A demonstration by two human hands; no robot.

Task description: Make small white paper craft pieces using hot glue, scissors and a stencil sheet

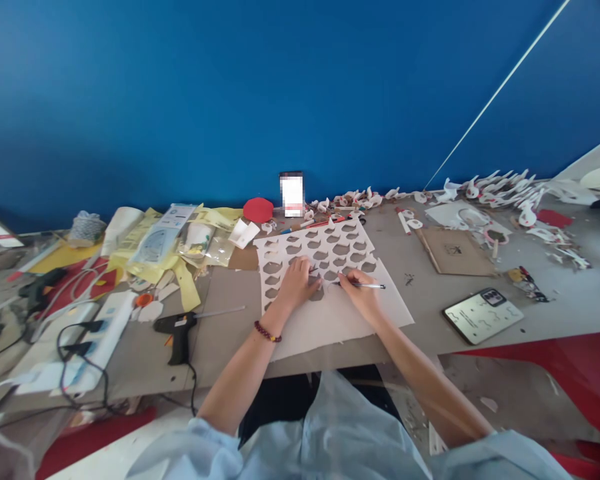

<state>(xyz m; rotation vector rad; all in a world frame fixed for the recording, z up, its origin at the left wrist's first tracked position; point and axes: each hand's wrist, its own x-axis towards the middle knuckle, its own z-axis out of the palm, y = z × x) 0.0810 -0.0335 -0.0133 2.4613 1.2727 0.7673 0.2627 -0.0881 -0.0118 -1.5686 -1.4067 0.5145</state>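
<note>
A large white sheet [325,337] with several rows of leaf- or bird-shaped cut-outs lies on the grey table in front of me. My right hand [361,293] is closed around a pen [373,285], its tip at the sheet near the lowest holes. My left hand [298,283] rests on the sheet just left of the pen, thumb apart from the fingers. A small dark edge shows by its fingertips, too small to name. A beaded bracelet circles my left wrist.
A glue gun [180,333] and a power strip [93,347] with cables lie left. A phone [483,315] and a brown cardboard piece [455,251] lie right. Another phone [292,193] leans against the blue wall. Small white cut-out figures [505,193] crowd the back edge.
</note>
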